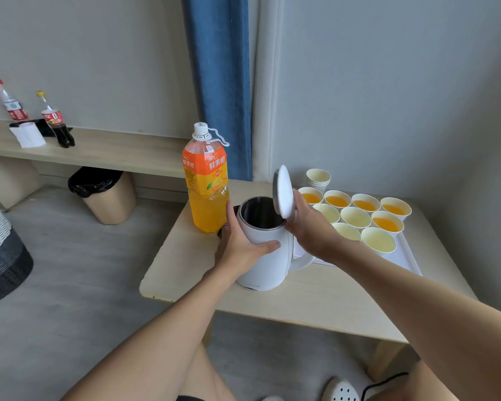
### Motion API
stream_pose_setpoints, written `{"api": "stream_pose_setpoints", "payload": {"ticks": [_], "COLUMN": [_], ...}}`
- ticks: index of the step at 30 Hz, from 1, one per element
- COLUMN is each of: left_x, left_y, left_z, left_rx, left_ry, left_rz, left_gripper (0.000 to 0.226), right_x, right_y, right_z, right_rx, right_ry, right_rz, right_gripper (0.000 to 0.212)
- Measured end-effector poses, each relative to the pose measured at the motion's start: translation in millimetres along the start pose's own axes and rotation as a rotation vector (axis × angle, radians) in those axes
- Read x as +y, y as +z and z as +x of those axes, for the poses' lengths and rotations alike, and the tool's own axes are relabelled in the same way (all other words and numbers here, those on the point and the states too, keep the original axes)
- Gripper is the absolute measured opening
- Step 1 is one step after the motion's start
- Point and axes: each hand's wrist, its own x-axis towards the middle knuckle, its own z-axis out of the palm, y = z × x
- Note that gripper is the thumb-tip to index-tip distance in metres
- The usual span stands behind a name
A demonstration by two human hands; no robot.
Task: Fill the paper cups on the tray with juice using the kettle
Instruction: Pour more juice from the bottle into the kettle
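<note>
A white kettle (268, 261) stands on the low table (315, 302), its lid (284, 192) swung up so the steel inside shows. My left hand (240, 244) grips the kettle's body from the left. My right hand (310, 227) is at the raised lid, fingers on its rim. To the right, a white tray (405, 256) carries several paper cups: some hold orange juice (337, 200), others look empty (378, 240). A capped bottle of orange juice (207, 180) stands just left of the kettle.
A stack of spare cups (318, 178) sits behind the tray. A bin with a black liner (104, 195) stands on the floor under a shelf (99, 151) with two soda bottles. A woven basket (0, 250) sits at far left. Blue curtain behind.
</note>
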Motion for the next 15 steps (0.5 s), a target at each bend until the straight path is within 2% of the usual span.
{"api": "stream_pose_setpoints", "payload": {"ticks": [2, 5, 7, 10, 15], "left_x": [1.0, 6.0, 10.7, 24.7, 54.2], "left_y": [2.3, -5.1, -20.6, -55.9, -109.1], "left_z": [1.3, 3.0, 8.5, 24.3, 69.5], "left_rx": [0.001, -0.048, -0.106, -0.102, 0.187], "left_ry": [-0.015, -0.014, -0.059, -0.078, 0.006], "left_rz": [0.001, -0.019, -0.03, -0.053, -0.102], "left_gripper": [0.155, 0.154, 0.145, 0.123, 0.096], "right_x": [-2.1, -20.8, -35.8, -60.9, -108.6], "right_y": [-0.3, -11.1, -21.9, -33.3, -33.3], "right_z": [-1.2, -1.3, 2.4, 11.2, 36.1], "right_rx": [0.002, -0.012, 0.018, 0.091, 0.122], "right_ry": [0.05, 0.146, 0.162, 0.067, -0.073], "right_rz": [-0.053, -0.042, -0.009, 0.017, -0.179], "right_gripper": [0.055, 0.083, 0.094, 0.086, 0.069]}}
